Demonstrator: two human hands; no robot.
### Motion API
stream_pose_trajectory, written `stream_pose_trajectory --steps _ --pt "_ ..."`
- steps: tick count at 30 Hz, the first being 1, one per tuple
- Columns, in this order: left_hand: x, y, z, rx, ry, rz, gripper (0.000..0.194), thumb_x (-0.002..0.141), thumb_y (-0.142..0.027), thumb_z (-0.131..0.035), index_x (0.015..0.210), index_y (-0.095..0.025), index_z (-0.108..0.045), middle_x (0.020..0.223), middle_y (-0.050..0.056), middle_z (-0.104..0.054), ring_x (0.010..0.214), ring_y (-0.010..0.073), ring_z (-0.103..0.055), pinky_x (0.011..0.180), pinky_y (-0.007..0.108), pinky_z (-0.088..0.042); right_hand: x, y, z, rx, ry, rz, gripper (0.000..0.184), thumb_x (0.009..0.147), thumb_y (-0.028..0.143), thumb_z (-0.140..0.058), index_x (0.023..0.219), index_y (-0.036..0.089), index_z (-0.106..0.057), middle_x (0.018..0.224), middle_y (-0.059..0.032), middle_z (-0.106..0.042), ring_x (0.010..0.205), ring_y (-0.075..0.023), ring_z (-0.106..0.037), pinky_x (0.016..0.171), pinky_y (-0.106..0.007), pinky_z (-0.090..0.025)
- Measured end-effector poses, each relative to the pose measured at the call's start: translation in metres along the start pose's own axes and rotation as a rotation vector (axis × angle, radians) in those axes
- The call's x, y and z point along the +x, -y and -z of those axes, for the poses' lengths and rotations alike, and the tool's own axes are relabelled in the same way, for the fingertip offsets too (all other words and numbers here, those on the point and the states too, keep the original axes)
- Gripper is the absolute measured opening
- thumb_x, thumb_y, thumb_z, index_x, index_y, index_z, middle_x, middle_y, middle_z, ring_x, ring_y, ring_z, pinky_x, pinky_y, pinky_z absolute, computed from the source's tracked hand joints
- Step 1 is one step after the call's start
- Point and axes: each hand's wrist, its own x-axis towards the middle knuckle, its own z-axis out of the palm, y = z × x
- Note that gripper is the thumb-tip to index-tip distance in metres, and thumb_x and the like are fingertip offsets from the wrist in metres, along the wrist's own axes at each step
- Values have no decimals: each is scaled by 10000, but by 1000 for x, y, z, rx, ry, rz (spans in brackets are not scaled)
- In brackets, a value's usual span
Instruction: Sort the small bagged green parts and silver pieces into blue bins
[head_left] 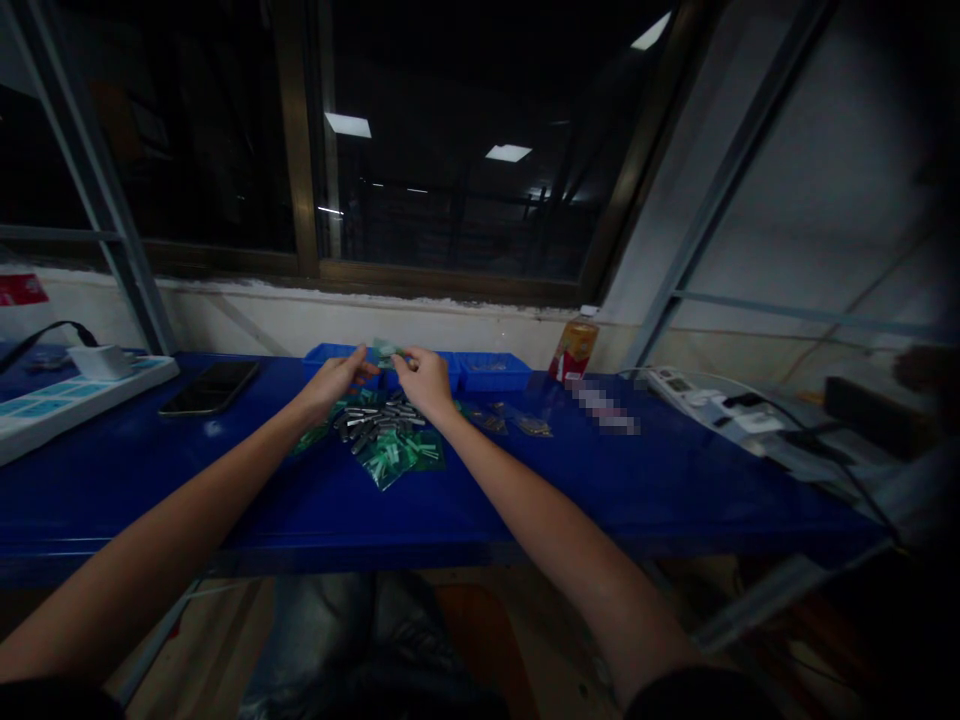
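Observation:
My right hand (426, 382) pinches a small green-tinted plastic bag (385, 350) above the far side of the blue table. Close to the bag's left side is my left hand (336, 384), its fingers stretched out and apart, with nothing visible in them. Below both hands lies a pile of short grey metal pieces (367, 422). In front of the pile, green plastic bags (386, 458) hold small pale strips. Blue plastic bins (493, 378) stand in a row behind the hands, partly hidden by them.
A phone (211, 388) and a white power strip (90, 390) lie at left. Small clear bags of brass-coloured parts (531, 426) rest right of the pile. A bottle of amber liquid (576, 348) stands by the wall. Another power strip (705, 405) with cables is at right.

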Motion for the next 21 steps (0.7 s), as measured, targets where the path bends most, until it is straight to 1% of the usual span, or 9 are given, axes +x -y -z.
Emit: stream_pose_trajectory --steps 2,4,8,10,12,14,16,19,21 --pt "1 0 3 -147 44 125 598 752 -648 -356 760 -125 -645 780 74 -606 667 162 -524 575 259 -395 -4 4 1 -10 31 92 197 763 261 -513 835 163 -668 541 25 -581 486 -100 -499 531 -200 -384" --pt "3 1 5 -266 88 200 511 760 -586 -416 756 -124 -634 737 59 -587 591 133 -503 531 243 -387 -6 8 1 8 67 162 206 750 217 -512 874 159 -666 658 0 -643 560 -110 -550 588 -207 -419" --pt "3 0 4 -371 60 192 243 688 -359 -612 769 -131 -588 707 30 -566 531 97 -474 495 216 -369 -8 9 2 25 116 195 293 699 97 -471 916 166 -656 872 -29 -670 762 -134 -594 715 -224 -442" --pt "2 0 2 -366 35 119 242 648 -331 -651 766 -140 -562 694 9 -549 522 85 -465 497 209 -365 -7 9 3 34 137 162 356 671 61 -456 950 178 -644 937 -23 -654 835 -135 -581 766 -229 -435" --pt "2 1 1 -302 -4 19 281 621 -354 -673 760 -149 -542 668 -12 -522 521 80 -460 502 204 -362 -6 8 3 31 142 105 349 659 66 -481 948 178 -642 971 -24 -631 864 -136 -564 802 -238 -424" --pt "2 3 1 -188 -57 -87 309 620 -390 -667 771 -156 -530 639 -24 -499 527 88 -462 511 210 -368 -4 7 3 18 132 31 256 667 120 -538 889 168 -656 944 -27 -618 876 -142 -545 825 -249 -409" --pt "3 5 1 -46 -99 -209 304 655 -407 -630 802 -160 -532 649 -21 -503 536 97 -465 521 221 -377 -2 7 2 35 137 -52 155 707 246 -564 784 157 -665 840 -21 -615 862 -148 -535 811 -253 -404" --pt "1 4 1 212 -138 -432 232 734 -363 -547 843 -159 -555 742 9 -549 608 118 -499 577 241 -395 -1 7 1 183 202 -260 377 772 469 -468 694 142 -637 648 -7 -575 687 -127 -543 652 -230 -418" --pt "-2 2 -1 410 -146 -574 185 763 -311 -511 846 -160 -580 789 28 -568 699 142 -524 636 251 -402 0 8 0 312 256 -424 452 777 536 -422 708 135 -617 595 -6 -555 538 -103 -511 510 -210 -381"
